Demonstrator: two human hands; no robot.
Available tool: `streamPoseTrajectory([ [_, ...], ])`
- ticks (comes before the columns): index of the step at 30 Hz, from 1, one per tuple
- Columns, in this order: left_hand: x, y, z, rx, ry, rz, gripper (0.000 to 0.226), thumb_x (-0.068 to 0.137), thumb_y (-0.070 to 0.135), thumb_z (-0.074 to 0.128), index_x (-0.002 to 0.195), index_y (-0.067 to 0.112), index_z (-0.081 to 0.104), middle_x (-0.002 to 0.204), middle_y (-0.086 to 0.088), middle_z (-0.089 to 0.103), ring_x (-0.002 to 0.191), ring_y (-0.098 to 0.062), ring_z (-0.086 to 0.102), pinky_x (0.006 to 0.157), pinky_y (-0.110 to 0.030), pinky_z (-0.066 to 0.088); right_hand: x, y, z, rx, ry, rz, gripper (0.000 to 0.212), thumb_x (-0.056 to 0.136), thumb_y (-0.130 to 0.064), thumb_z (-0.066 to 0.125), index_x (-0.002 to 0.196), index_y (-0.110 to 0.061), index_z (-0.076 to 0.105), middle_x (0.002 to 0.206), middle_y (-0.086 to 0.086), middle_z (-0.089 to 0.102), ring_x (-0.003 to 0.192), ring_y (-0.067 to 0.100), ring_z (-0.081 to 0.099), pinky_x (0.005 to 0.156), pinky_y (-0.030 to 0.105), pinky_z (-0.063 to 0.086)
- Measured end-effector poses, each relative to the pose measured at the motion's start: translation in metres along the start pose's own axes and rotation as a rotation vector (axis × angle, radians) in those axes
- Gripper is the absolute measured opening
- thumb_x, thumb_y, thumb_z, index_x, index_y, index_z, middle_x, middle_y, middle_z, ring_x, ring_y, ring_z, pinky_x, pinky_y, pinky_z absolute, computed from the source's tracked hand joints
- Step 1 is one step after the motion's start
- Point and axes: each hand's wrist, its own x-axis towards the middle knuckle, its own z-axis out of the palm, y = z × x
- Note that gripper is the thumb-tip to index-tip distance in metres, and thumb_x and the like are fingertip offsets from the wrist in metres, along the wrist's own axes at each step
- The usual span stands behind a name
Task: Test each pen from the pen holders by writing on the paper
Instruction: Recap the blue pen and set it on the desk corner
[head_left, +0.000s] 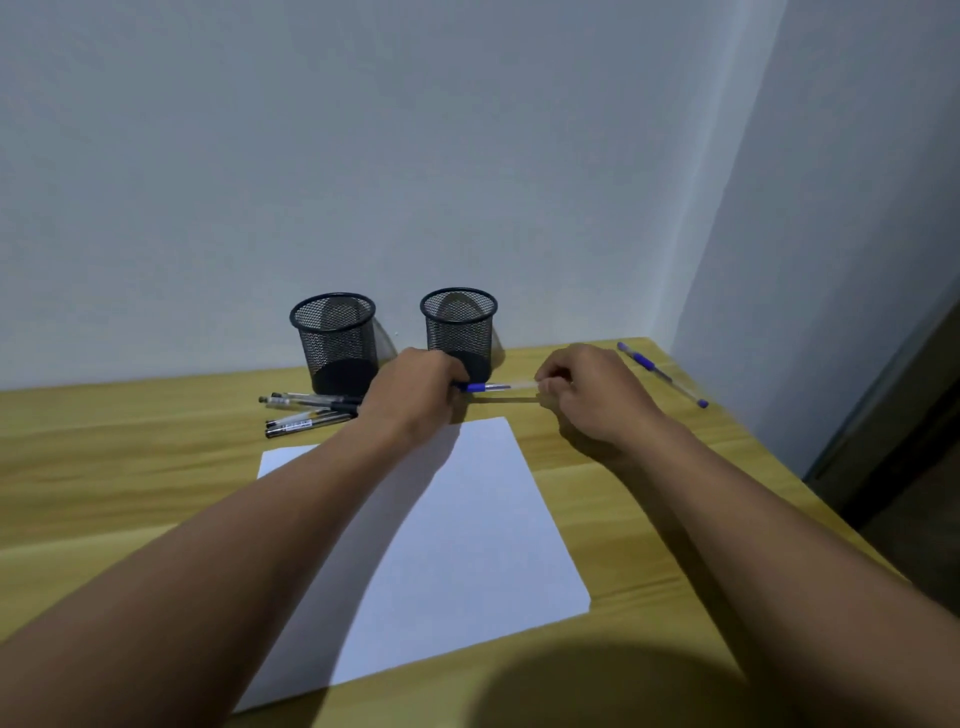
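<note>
Paper (467, 519) is laid flat on the bench (104, 467), with the left pen holder (335, 343) and right pen holder (460, 330) stood beyond it. A blue pen (491, 387) is held level just beyond the paper's far edge, one end gripped in the curled fingers of the left hand (415, 395), the other pinched by the fingers of the right hand (597, 395). Black pens (311, 410) are laid beside the left pen holder.

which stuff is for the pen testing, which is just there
Job: blue-and-clear pen in left hand and right hand; two black mesh pen holders; white paper sheet; black pens; loose blue pen at right.
Just there: wooden table; grey wall.
</note>
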Motion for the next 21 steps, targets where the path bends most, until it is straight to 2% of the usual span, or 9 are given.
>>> streamPoseTrajectory([
  [3, -0.006, 0.002, -0.008, -0.022, 0.056, 0.034, 0.017, 0.091, 0.019, 0.059, 0.104, 0.023, 0.07, 0.099, -0.006, 0.072, 0.094, -0.032, 0.064, 0.075, -0.043, 0.052, -0.011, -0.002, -0.015, 0.138, 0.03, 0.009, 0.012, 0.097, -0.014, 0.06, 0.097, -0.016, 0.072, 0.09, -0.004, 0.068, 0.085, 0.013, 0.061, 0.067, 0.022, 0.045],
  [5, -0.013, 0.002, -0.015, -0.088, 0.078, 0.042, 0.009, 0.094, 0.021, 0.06, 0.101, 0.021, 0.065, 0.096, -0.005, 0.072, 0.09, -0.029, 0.063, 0.073, -0.042, 0.051, -0.017, -0.009, -0.023, 0.306, 0.06, 0.057, 0.009, 0.098, -0.015, 0.061, 0.096, -0.017, 0.07, 0.085, -0.005, 0.067, 0.079, 0.011, 0.06, 0.068, 0.024, 0.046],
  [9, -0.035, 0.003, -0.041, -0.393, 0.137, -0.013, 0.004, 0.089, 0.02, 0.071, 0.092, 0.022, 0.068, 0.082, 0.005, 0.071, 0.072, -0.011, 0.064, 0.068, -0.031, 0.05, -0.035, -0.039, -0.035, 1.055, 0.041, 0.267, 0.007, 0.094, -0.007, 0.066, 0.098, -0.012, 0.069, 0.076, 0.0, 0.069, 0.072, 0.013, 0.064, 0.062, 0.026, 0.053],
  [11, -0.048, 0.005, -0.058, -0.549, 0.157, -0.068, 0.006, 0.085, 0.019, 0.076, 0.086, 0.022, 0.071, 0.075, 0.008, 0.071, 0.061, -0.005, 0.062, 0.063, -0.028, 0.051, -0.045, -0.057, -0.034, 1.288, 0.004, 0.32, 0.006, 0.092, -0.011, 0.07, 0.097, -0.015, 0.069, 0.079, -0.001, 0.07, 0.071, 0.011, 0.065, 0.063, 0.026, 0.054],
  [13, -0.06, 0.006, -0.073, -0.699, 0.154, -0.117, 0.009, 0.081, 0.016, 0.08, 0.084, 0.022, 0.073, 0.075, 0.004, 0.073, 0.06, -0.009, 0.063, 0.063, -0.036, 0.055, -0.054, -0.074, -0.029, 1.362, -0.046, 0.327, 0.005, 0.091, -0.016, 0.073, 0.095, -0.017, 0.071, 0.08, -0.001, 0.071, 0.07, 0.009, 0.066, 0.063, 0.026, 0.054],
  [16, -0.077, 0.003, -0.095, -0.831, 0.139, -0.138, 0.01, 0.078, 0.012, 0.082, 0.083, 0.018, 0.075, 0.075, 0.001, 0.075, 0.065, -0.013, 0.066, 0.069, -0.041, 0.058, -0.063, -0.102, -0.02, 1.332, -0.112, 0.291, 0.006, 0.091, -0.018, 0.074, 0.096, -0.015, 0.073, 0.08, 0.001, 0.073, 0.07, 0.009, 0.067, 0.061, 0.025, 0.056],
  [18, -0.085, -0.003, -0.105, -0.846, 0.138, -0.134, 0.009, 0.078, 0.012, 0.083, 0.083, 0.017, 0.077, 0.072, 0.003, 0.075, 0.065, -0.011, 0.066, 0.063, -0.033, 0.057, -0.067, -0.119, -0.014, 1.323, -0.121, 0.257, 0.003, 0.092, -0.017, 0.072, 0.092, -0.014, 0.073, 0.078, 0.002, 0.072, 0.071, 0.009, 0.068, 0.061, 0.024, 0.058],
  [21, -0.097, -0.014, -0.117, -0.902, 0.132, -0.154, 0.011, 0.081, 0.011, 0.08, 0.092, 0.009, 0.078, 0.08, -0.004, 0.076, 0.069, -0.011, 0.066, 0.067, -0.024, 0.053, -0.07, -0.139, -0.006, 1.347, -0.098, 0.211, 0.006, 0.093, -0.013, 0.07, 0.091, -0.008, 0.073, 0.075, 0.005, 0.072, 0.068, 0.009, 0.069, 0.063, 0.021, 0.058],
])
